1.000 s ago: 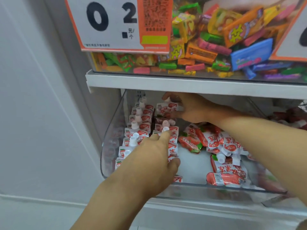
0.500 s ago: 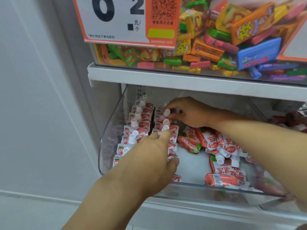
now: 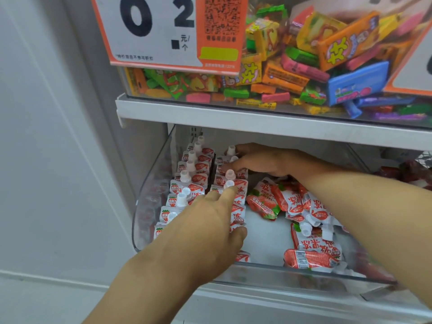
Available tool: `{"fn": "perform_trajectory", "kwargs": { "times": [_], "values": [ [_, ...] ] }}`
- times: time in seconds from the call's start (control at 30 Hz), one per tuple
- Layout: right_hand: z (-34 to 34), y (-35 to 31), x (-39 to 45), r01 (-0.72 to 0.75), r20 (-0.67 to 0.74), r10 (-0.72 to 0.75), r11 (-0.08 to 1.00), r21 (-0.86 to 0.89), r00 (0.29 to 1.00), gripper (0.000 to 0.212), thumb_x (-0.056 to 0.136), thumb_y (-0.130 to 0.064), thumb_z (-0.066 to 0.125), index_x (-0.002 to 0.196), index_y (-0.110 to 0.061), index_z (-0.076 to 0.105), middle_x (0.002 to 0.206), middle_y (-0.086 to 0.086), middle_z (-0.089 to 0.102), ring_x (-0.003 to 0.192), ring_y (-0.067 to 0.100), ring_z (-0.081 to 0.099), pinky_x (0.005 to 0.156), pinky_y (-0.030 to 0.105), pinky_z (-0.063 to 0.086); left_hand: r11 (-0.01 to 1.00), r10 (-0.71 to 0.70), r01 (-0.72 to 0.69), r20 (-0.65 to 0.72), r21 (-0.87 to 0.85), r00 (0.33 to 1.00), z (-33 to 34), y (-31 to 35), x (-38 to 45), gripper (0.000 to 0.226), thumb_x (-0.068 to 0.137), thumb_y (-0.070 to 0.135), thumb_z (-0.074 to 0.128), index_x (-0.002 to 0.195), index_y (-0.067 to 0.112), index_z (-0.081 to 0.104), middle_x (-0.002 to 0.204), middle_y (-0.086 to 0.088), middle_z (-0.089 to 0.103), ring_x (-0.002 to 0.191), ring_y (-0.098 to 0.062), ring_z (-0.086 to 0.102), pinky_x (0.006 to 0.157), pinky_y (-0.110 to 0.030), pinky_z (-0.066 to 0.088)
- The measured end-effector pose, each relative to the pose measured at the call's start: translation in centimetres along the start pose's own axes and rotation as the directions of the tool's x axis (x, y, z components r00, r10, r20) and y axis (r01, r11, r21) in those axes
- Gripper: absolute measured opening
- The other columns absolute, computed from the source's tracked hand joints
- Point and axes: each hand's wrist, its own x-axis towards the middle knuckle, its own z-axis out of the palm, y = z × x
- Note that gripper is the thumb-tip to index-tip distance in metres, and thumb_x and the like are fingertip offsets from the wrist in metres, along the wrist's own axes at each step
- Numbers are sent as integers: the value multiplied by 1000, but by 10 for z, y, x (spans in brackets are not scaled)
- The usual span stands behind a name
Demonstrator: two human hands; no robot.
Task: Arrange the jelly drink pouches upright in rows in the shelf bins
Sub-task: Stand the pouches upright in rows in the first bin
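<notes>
Strawberry jelly pouches with white caps stand upright in two rows at the left of a clear shelf bin. The left row runs front to back along the bin wall. My left hand lies over the front of the second row, fingers straight, index tip at a cap, thumb against the row's right side. My right hand reaches under the shelf and pinches a pouch at the back of that row. Several loose pouches lie flat in a heap at the bin's right.
The shelf edge hangs low over the bin. Above it stands a clear bin of mixed candy with a price sign. A white wall is at left. A neighbouring bin with red packs is at right.
My right hand has brought a pouch down from under the shelf and set it upright at the back of the second row. My left hand stays on the row's front.
</notes>
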Motion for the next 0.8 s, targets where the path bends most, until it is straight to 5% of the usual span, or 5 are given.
{"fn": "perform_trajectory", "kwargs": {
  "times": [0.17, 0.27, 0.37, 0.47, 0.8],
  "values": [
    [-5, -10, 3, -197, 161, 174, 970, 140, 971, 44, 76, -28, 74, 114, -10, 66, 111, 17, 71, 96, 37, 71, 89, 53, 56, 1000, 9, -9, -16, -4, 1000, 0, -1, -2, 65, 96, 48, 44, 148, 42, 5, 149, 13, 32, 133, -12, 36, 103, -28, 37],
    [-5, -15, -5, -219, 253, 173, 962, 165, 952, 58, 76, -46, 77, 125, -19, 61, 125, 3, 65, 107, 31, 67, 91, 48, 56, 1000, 18, -18, -25, -2, 1000, 0, -3, -5, 65, 96, 48, 43, 148, 42, 4, 150, 13, 30, 134, -11, 35, 104, -27, 35],
    [-5, -18, -13, -210, 143, 180, 949, 235, 973, 79, 78, -67, 62, 142, -25, 43, 136, -3, 50, 123, 32, 53, 91, 51, 55, 1000, 26, -26, -35, -14, 999, 0, -4, -5, 65, 96, 48, 44, 148, 42, 5, 150, 14, 31, 134, -11, 34, 104, -27, 35],
    [-1, -20, -16, -207, 65, 198, 959, 192, 978, 70, 92, -62, 47, 147, -19, 37, 153, 3, 38, 134, 29, 44, 95, 48, 54, 999, 40, -39, -61, 16, 997, 2, -3, -6, 67, 96, 48, 42, 150, 41, 4, 150, 12, 31, 134, -11, 34, 104, -25, 34],
    [7, -12, -40, -191, 152, 129, 825, 532, 980, 72, 91, -61, 52, 152, -30, 29, 159, 0, 29, 143, 33, 31, 109, 63, 33, 995, 50, -47, -30, 92, 998, 2, -1, -19, 75, 95, 51, 40, 151, 36, -7, 157, 13, 14, 142, -12, 18, 113, -30, 23]
  ]
}}
